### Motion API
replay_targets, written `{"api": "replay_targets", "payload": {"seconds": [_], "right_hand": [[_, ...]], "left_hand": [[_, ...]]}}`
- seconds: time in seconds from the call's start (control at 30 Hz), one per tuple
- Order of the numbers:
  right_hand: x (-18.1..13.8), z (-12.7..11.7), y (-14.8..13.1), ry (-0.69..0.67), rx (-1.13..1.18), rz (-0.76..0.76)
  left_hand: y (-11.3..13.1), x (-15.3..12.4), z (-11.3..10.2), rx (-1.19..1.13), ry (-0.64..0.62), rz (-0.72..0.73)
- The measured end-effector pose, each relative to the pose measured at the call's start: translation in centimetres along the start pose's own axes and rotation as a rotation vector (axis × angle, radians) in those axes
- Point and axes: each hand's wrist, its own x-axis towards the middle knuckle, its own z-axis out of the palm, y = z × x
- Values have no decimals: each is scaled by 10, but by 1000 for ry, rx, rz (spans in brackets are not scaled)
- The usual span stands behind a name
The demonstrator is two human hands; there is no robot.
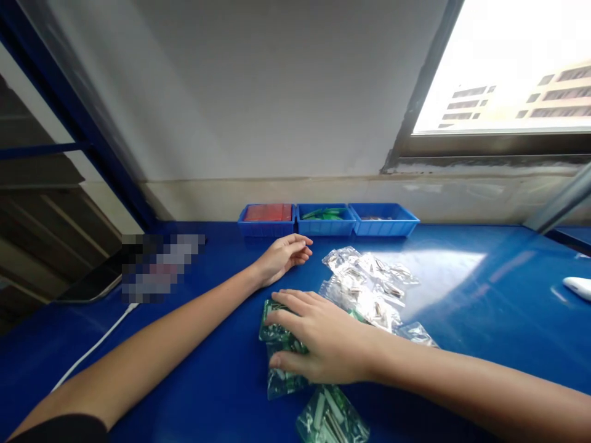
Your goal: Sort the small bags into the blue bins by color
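My right hand (318, 335) lies palm down with fingers spread over clear bags holding green and silvery pieces (286, 378). Its fingers touch the top of these bags but are not wrapped round them. Closer to me is another clear bag with green, white and metal pieces (332, 418). My left hand (284, 255) rests on the blue table, fingers loosely bent and apart, with nothing visible in them. It is just in front of the bins. A heap of clear bags with small metal parts (364, 286) spreads beyond my right hand, partly covered by my right arm.
At the back stand three blue bins: one with red packs (268, 213), one with green pieces (325, 214), one with small items (378, 217). A white cable (95, 346) runs to a blurred device on the left. A white object (578, 287) sits at the right edge.
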Motion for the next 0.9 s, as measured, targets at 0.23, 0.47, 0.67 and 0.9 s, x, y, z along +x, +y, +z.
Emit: {"api": "replay_targets", "payload": {"seconds": [0.23, 0.47, 0.67, 0.9], "right_hand": [[4, 8, 19, 180, 86, 202], [7, -4, 50, 504, 478, 465], [-8, -26, 59, 742, 634, 564], [-14, -13, 46, 683, 758, 578]], "left_hand": [[-3, -2, 3, 65, -34, 49], [-3, -4, 3, 56, 59, 102], [-6, -17, 9, 232, -20, 215], [-7, -43, 16, 490, 10, 389]]}}
